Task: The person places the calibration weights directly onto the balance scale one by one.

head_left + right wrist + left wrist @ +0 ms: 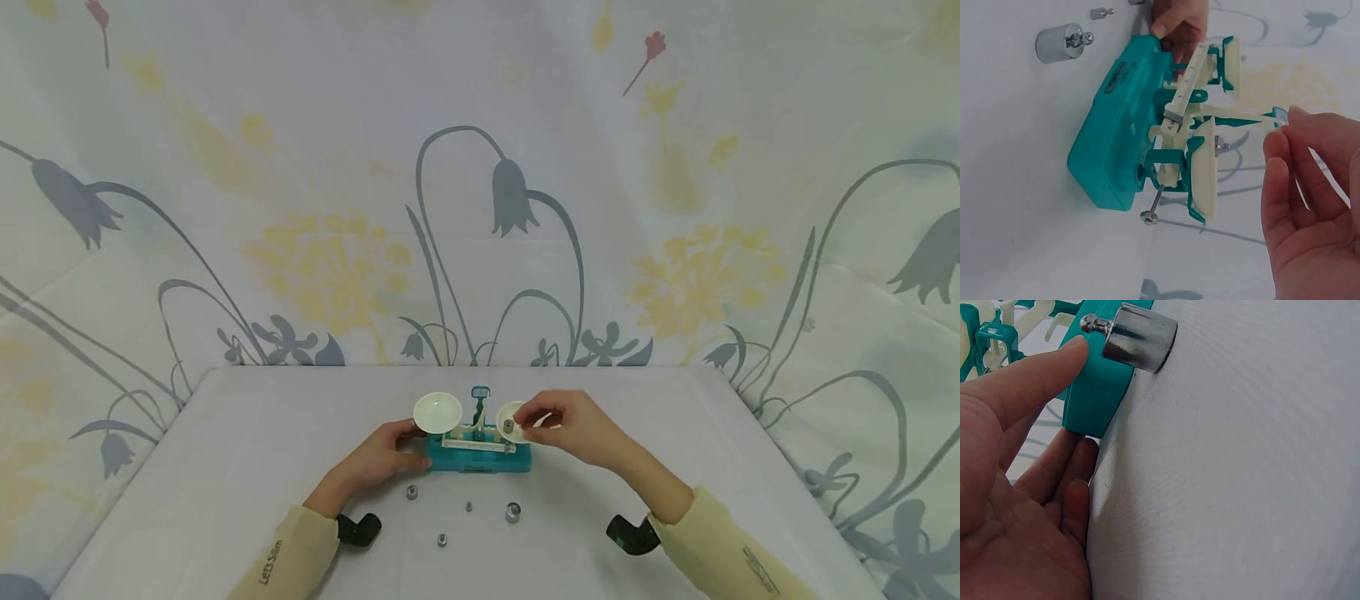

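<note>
A teal and cream balance scale [480, 461] stands on the white table. My left hand [378, 458] holds the left end of its base, thumb at the front and the other fingers round behind, below the left pan [438, 411]. A small metal weight [1219, 146] sits in the right pan [1207, 181]. Beside that pan is my right hand [577, 427], its fingers bent loosely and its thumb near the fingertips. In the right wrist view nothing shows between them, and the fingertips [1277, 169] are apart from the weight.
Several metal weights stand in front of the scale, among them a large one [513, 512], a tiny one [468, 507], one at the left [412, 492] and one nearer me [442, 540]. A flower-printed cloth [480, 275] rises behind the table.
</note>
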Available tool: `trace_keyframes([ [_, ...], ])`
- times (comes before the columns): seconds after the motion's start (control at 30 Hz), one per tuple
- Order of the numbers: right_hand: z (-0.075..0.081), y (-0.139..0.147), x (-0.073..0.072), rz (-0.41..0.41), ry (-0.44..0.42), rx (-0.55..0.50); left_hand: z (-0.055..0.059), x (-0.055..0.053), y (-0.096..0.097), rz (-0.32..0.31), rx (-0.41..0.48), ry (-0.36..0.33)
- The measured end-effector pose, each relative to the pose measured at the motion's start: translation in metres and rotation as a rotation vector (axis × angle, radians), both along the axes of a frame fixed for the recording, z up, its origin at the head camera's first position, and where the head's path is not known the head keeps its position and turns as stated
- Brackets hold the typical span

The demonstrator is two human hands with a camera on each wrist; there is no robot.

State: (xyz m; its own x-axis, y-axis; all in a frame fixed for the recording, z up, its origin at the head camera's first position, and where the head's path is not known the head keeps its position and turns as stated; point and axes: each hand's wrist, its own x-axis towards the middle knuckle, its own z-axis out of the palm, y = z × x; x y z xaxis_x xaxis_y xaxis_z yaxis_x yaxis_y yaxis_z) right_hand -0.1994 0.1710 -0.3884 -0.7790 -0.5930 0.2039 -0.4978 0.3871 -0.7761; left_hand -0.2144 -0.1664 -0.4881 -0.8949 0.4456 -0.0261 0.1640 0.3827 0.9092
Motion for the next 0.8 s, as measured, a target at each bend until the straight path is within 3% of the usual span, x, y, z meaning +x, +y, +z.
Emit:
trace_keyframes([
  [0.3, 0.0, 0.001, 0.013, 0.017, -0.018, -0.009, 0.0, 0.0, 0.0, -0.012, 0.006, 0.009],
  [0.8, -0.017, -0.002, 0.029, 0.102, -0.006, -0.108, 0.001, 0.0, -0.001, -0.015, -0.001, 0.013],
])
